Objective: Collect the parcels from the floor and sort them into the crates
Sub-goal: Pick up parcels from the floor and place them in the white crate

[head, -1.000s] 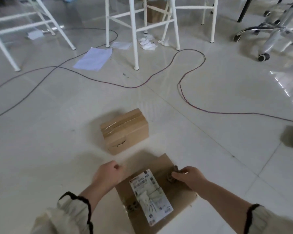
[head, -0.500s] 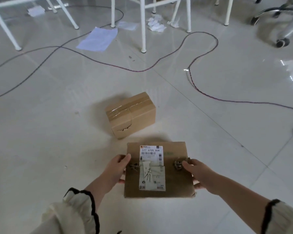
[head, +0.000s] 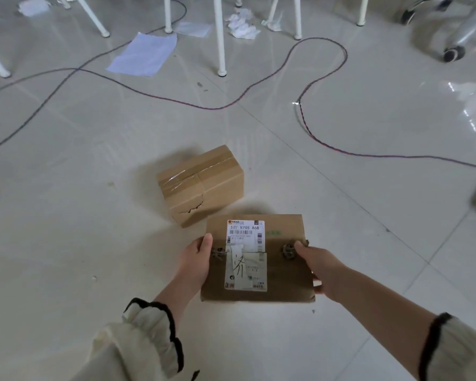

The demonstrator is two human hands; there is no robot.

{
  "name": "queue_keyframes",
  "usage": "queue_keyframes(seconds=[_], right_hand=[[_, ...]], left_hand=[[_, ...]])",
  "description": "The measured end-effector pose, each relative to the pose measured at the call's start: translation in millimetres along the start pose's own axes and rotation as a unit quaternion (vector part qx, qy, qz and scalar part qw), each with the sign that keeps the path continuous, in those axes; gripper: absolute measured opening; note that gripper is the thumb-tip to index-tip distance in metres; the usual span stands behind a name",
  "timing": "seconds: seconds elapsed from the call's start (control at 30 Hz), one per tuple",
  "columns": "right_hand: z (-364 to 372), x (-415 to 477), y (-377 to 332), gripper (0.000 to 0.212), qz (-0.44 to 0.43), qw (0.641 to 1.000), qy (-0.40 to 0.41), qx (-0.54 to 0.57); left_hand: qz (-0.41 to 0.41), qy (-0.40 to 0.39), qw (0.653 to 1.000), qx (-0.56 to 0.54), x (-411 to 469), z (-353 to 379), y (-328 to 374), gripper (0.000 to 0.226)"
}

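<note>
The taped box (head: 201, 185) sits on the floor (head: 66, 215). Just in front of the box and slightly to its right, 2 hands hold the flat parcel (head: 283, 270): the left hand (head: 195, 259) grips its left edge, the right hand (head: 322, 270) its right edge. Behind the box a cable (head: 313, 133) winds across the floor and loops round to the box's right. Farther behind the box and to its left lies a sheet of paper (head: 143, 55). Crumpled tissues (head: 242, 23) lie far behind the box among frame legs (head: 220, 37). A chair caster (head: 454, 53) stands far behind and right.
</note>
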State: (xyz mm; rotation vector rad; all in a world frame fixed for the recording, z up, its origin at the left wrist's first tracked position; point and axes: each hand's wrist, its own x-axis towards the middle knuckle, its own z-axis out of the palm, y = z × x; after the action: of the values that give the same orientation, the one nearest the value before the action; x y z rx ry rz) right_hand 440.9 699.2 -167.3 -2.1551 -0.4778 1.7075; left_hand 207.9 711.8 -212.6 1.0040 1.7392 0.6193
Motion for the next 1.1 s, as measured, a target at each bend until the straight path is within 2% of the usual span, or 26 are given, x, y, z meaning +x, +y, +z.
queue_keyframes(seconds=[0.13, 0.27, 0.37, 0.47, 0.67, 0.8, 0.97, 1.1], right_hand=[[-19, -31, -30, 0.023, -0.06, 0.998, 0.035, 0.004], [-48, -109, -67, 0.014, -0.106, 0.993, 0.04, 0.034], [-75, -191, -109, 0.013, -0.107, 0.99, 0.023, 0.092], [-109, -286, -161, 0.008, -0.112, 0.987, 0.007, 0.114], [-191, -534, -262, 0.009, -0.149, 0.98, -0.006, 0.129], [-234, -667, -294, 0.021, -0.194, 0.973, -0.022, 0.126], [-260, -756, -304, 0.021, -0.279, 0.951, -0.011, 0.132], [-270, -791, -293, 0.018, -0.317, 0.936, 0.002, 0.153]], left_hand=[[-0.022, 0.024, 0.999, -0.006, -15, 12, 26, 0.041], [0.021, 0.065, 0.993, 0.097, -64, -18, 97, 0.042], [0.053, 0.074, 0.985, 0.147, -99, -66, 187, 0.043], [0.076, 0.047, 0.982, 0.167, -148, -109, 294, 0.043], [0.104, 0.015, 0.982, 0.157, -295, -197, 519, 0.042], [0.119, 0.018, 0.98, 0.156, -384, -242, 631, 0.048], [0.164, 0.063, 0.973, 0.15, -454, -264, 696, 0.034], [0.176, 0.064, 0.975, 0.124, -485, -266, 709, 0.041]])
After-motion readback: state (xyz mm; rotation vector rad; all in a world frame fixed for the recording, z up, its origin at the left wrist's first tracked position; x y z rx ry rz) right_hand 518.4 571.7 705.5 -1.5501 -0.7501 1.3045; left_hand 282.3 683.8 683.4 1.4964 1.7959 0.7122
